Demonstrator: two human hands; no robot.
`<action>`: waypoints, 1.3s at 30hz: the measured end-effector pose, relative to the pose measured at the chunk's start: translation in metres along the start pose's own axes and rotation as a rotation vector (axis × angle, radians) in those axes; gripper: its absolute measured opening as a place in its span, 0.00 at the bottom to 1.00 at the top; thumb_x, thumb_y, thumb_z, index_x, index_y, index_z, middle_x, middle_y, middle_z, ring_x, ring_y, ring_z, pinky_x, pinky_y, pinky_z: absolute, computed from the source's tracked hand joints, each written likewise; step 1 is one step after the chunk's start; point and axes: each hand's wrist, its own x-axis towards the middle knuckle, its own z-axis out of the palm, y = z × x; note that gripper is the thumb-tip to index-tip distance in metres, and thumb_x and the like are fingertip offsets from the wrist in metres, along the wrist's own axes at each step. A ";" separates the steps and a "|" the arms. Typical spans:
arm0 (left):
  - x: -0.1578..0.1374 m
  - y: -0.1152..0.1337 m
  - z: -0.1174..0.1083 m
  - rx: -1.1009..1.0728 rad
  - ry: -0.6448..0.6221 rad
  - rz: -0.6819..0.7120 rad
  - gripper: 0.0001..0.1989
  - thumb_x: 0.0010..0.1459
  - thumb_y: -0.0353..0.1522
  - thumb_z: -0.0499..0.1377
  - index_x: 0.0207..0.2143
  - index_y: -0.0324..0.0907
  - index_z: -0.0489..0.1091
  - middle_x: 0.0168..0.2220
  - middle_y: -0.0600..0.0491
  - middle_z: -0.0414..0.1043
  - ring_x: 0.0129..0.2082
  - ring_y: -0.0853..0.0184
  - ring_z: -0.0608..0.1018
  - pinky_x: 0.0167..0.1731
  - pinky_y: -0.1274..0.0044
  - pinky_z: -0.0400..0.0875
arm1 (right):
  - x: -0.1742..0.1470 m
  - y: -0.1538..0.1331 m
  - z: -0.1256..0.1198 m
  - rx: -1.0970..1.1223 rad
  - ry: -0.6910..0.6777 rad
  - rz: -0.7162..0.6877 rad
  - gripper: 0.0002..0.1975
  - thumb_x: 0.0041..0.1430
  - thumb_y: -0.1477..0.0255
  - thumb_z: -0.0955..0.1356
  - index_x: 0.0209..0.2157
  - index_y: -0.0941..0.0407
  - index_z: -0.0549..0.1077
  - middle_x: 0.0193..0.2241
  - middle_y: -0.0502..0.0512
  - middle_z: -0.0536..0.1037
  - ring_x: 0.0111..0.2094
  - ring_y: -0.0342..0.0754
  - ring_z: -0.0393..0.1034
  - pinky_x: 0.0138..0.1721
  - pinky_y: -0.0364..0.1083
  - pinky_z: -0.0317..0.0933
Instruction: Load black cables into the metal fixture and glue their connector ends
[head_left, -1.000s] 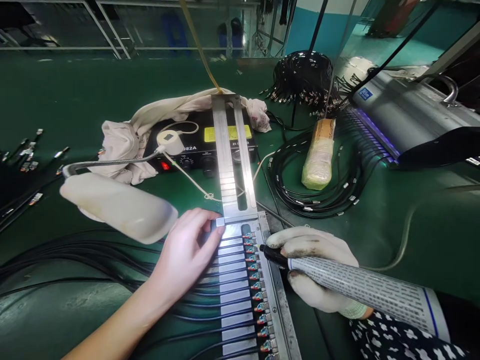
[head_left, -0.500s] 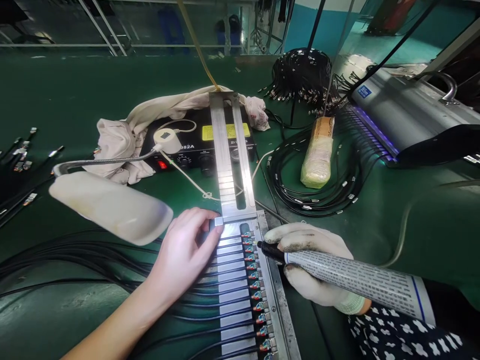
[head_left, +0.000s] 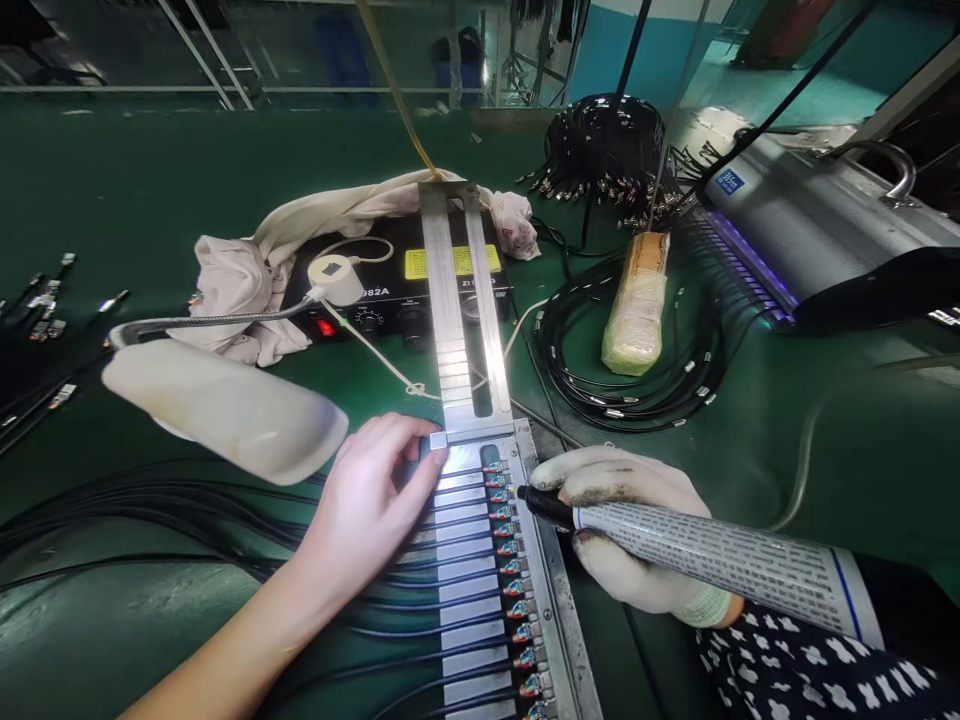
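Green tabletop [head_left: 150, 180] spreads across this workroom, with a blue-and-white wall [head_left: 637, 60] and dim racks behind it. From where I stand, the worker's bare left forearm comes in low from the near side, and the left hand [head_left: 375, 490] lies with its back turned up, wrist nearly straight. Its thumb and forefinger come to a small metal tab [head_left: 439, 441] at the upper corner of a metal fixture [head_left: 555, 610]; whether they pinch it or merely rest there, I can't tell. Across from it, the right hand [head_left: 637, 485], in a smudged white glove, is wrapped around a printed tube [head_left: 705, 550], slanted so its black tip [head_left: 544, 505] points leftward at the top of a row of connectors [head_left: 514, 588] seated in the fixture. Their black cables [head_left: 405, 632] run off to the left, passing under the left hand and forearm, which hide part of them. The tube covers much of the gloved palm, and its dark rear end merges with the shadow by the patterned sleeve [head_left: 810, 665]. Contact between tip and connector is too fine to make out. Fixture and connectors are cut off at the bottom edge.
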 end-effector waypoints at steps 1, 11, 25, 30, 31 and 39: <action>0.000 0.000 0.000 -0.001 0.000 0.000 0.13 0.65 0.42 0.54 0.41 0.42 0.70 0.33 0.54 0.65 0.36 0.68 0.68 0.39 0.75 0.62 | 0.000 0.000 0.000 0.006 0.002 -0.002 0.09 0.50 0.78 0.69 0.37 0.58 0.73 0.38 0.57 0.81 0.39 0.49 0.79 0.41 0.45 0.75; 0.001 0.001 0.001 -0.008 -0.002 0.002 0.13 0.64 0.42 0.54 0.40 0.42 0.70 0.32 0.55 0.65 0.35 0.68 0.68 0.38 0.75 0.61 | 0.001 0.001 0.001 0.013 0.015 0.009 0.10 0.50 0.80 0.69 0.37 0.57 0.73 0.38 0.57 0.81 0.40 0.49 0.79 0.42 0.45 0.76; 0.001 -0.001 0.001 0.009 0.011 0.012 0.13 0.64 0.42 0.54 0.40 0.42 0.70 0.32 0.54 0.65 0.35 0.68 0.68 0.38 0.75 0.61 | -0.007 -0.017 -0.005 -0.038 0.020 -0.031 0.10 0.54 0.78 0.68 0.40 0.58 0.72 0.41 0.58 0.80 0.42 0.47 0.79 0.44 0.44 0.76; 0.002 0.000 0.000 0.001 0.010 0.009 0.13 0.64 0.43 0.54 0.40 0.43 0.70 0.32 0.54 0.65 0.34 0.68 0.67 0.37 0.75 0.61 | -0.014 -0.014 -0.002 -0.058 -0.017 -0.042 0.10 0.54 0.76 0.69 0.39 0.58 0.72 0.40 0.58 0.80 0.43 0.47 0.78 0.44 0.42 0.75; 0.002 0.000 0.000 0.000 0.010 0.010 0.13 0.64 0.43 0.54 0.39 0.43 0.70 0.32 0.54 0.65 0.34 0.68 0.67 0.37 0.75 0.61 | -0.014 -0.012 -0.001 -0.058 -0.020 -0.039 0.10 0.53 0.76 0.70 0.39 0.58 0.73 0.40 0.58 0.80 0.43 0.47 0.78 0.45 0.43 0.75; 0.001 0.001 -0.001 0.009 0.013 0.014 0.13 0.64 0.43 0.55 0.39 0.43 0.70 0.32 0.54 0.65 0.35 0.68 0.68 0.37 0.75 0.62 | -0.013 -0.009 0.000 -0.048 -0.015 -0.014 0.12 0.52 0.76 0.70 0.41 0.57 0.73 0.42 0.57 0.80 0.42 0.48 0.78 0.44 0.45 0.76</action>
